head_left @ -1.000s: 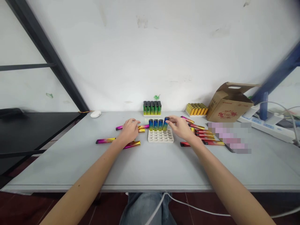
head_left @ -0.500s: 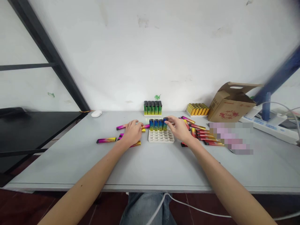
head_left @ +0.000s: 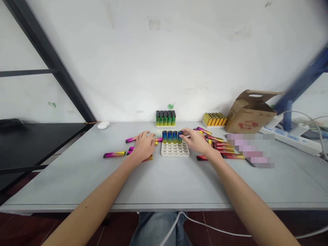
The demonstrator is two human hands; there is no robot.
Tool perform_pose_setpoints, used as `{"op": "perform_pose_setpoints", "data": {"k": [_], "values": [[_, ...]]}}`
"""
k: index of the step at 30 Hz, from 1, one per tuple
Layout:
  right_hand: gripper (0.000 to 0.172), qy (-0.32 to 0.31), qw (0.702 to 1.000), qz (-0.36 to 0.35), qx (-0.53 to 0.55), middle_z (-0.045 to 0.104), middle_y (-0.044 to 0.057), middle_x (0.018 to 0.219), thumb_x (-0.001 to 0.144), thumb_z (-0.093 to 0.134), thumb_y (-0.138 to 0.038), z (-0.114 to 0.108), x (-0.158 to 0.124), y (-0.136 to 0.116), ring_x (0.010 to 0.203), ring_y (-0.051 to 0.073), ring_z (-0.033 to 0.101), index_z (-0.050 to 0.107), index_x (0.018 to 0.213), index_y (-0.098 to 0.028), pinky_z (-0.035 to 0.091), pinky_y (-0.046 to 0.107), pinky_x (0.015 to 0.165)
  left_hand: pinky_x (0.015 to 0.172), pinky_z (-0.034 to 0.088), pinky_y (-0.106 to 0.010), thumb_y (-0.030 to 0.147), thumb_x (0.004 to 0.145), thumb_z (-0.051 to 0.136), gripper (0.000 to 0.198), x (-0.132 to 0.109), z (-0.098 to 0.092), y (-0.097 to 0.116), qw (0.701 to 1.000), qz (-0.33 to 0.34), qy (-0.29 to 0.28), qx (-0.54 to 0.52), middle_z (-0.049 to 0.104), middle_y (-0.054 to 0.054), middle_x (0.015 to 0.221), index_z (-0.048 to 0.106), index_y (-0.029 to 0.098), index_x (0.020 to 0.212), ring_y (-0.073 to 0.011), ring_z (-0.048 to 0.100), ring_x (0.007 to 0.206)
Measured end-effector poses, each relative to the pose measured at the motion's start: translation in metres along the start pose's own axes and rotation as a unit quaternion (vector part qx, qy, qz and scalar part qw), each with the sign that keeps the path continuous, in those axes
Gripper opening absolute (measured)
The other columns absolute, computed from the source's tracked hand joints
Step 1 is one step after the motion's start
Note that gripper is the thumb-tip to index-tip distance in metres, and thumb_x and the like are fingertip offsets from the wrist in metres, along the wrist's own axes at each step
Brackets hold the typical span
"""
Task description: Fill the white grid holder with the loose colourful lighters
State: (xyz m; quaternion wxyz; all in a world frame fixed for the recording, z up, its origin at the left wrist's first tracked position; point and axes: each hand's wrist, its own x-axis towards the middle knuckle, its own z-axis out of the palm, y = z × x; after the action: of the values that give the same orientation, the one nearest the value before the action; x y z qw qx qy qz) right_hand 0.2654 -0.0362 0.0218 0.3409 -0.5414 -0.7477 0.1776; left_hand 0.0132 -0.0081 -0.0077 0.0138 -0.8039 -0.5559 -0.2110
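A white perforated tray holds a back row of several upright blue-and-yellow lighters. My right hand has its thumb and fingers closed around the rightmost blue lighter, which stands level with the others. Left of the tray, my left hand rests palm down with its fingers stretched out, over loose purple-and-yellow lighters. The hand partly covers several of these. Under and beyond my right hand lie red-and-yellow lighters, some hidden by the wrist.
Against the wall stand a tray of green lighters and a tray of yellow lighters. An open cardboard box and a white power strip are at the right. A white earbud-like case lies back left.
The rightmost blue lighter under my right hand has dropped slightly, now level with its row. My left hand stays nearly still; the whole view has shifted slightly.
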Motion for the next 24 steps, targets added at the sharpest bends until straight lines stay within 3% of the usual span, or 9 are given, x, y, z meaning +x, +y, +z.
{"op": "perform_pose_setpoints", "data": {"k": [4, 8, 11, 15, 19, 24], "values": [[0.02, 0.0, 1.0, -0.012, 0.014, 0.074, 0.01, 0.098, 0.093, 0.05, -0.033, 0.002, -0.001, 0.003, 0.091, 0.025, 0.068, 0.06, 0.106, -0.021, 0.049, 0.036, 0.079, 0.097, 0.043, -0.052, 0.028, 0.092, 0.038, 0.038, 0.003, -0.009, -0.011, 0.994, -0.088, 0.025, 0.06, 0.059, -0.019, 0.124, 0.056, 0.016, 0.123, -0.036, 0.053, 0.119], [0.015, -0.044, 0.998, -0.027, -0.041, 0.072, 0.008, 0.089, 0.09, 0.055, -0.037, 0.002, -0.003, 0.01, 0.081, 0.024, 0.064, 0.059, 0.091, -0.022, 0.045, 0.033, 0.071, 0.085, 0.048, -0.05, 0.031, 0.091, 0.04, 0.037, 0.003, -0.014, -0.019, 0.983, -0.151, -0.009, 0.106, 0.068, -0.019, 0.105, 0.055, 0.015, 0.121, -0.0363, 0.063, 0.102], [0.029, -0.093, 0.992, -0.025, -0.087, 0.068, 0.01, 0.089, 0.084, 0.061, -0.047, 0.002, -0.004, 0.013, 0.077, 0.024, 0.061, 0.057, 0.094, -0.02, 0.043, 0.032, 0.065, 0.084, 0.048, -0.049, 0.027, 0.091, 0.04, 0.033, 0.003, -0.016, -0.021, 0.983, -0.147, -0.026, 0.105, 0.069, -0.017, 0.103, 0.059, 0.017, 0.116, -0.0344, 0.065, 0.098], [0.042, -0.126, 0.981, -0.026, -0.143, 0.062, 0.01, 0.091, 0.078, 0.062, -0.059, 0.002, -0.005, 0.012, 0.082, 0.025, 0.057, 0.053, 0.089, -0.019, 0.043, 0.033, 0.067, 0.085, 0.048, -0.046, 0.016, 0.089, 0.036, 0.039, 0.006, -0.021, -0.021, 0.983, -0.143, -0.057, 0.101, 0.068, -0.013, 0.115, 0.062, 0.021, 0.118, -0.0321, 0.064, 0.103], [0.046, -0.129, 0.978, -0.032, -0.161, 0.058, 0.011, 0.095, 0.076, 0.062, -0.063, 0.002, -0.005, 0.013, 0.093, 0.027, 0.054, 0.05, 0.085, -0.019, 0.044, 0.035, 0.076, 0.083, 0.05, -0.042, 0.012, 0.087, 0.038, 0.042, 0.008, -0.025, -0.022, 0.983, -0.153, -0.074, 0.074, 0.07, -0.009, 0.115, 0.064, 0.025, 0.117, -0.0301, 0.065, 0.101], [0.048, -0.112, 0.978, -0.036, -0.17, 0.057, 0.011, 0.1, 0.075, 0.062, -0.064, 0.004, -0.003, 0.015, 0.098, 0.029, 0.052, 0.049, 0.087, -0.02, 0.044, 0.037, 0.08, 0.08, 0.051, -0.042, 0.015, 0.087, 0.043, 0.035, 0.009, -0.019, -0.022, 0.99, -0.128, -0.043, 0.038, 0.071, -0.009, 0.11, 0.066, 0.025, 0.112, -0.0304, 0.065, 0.099]]}}
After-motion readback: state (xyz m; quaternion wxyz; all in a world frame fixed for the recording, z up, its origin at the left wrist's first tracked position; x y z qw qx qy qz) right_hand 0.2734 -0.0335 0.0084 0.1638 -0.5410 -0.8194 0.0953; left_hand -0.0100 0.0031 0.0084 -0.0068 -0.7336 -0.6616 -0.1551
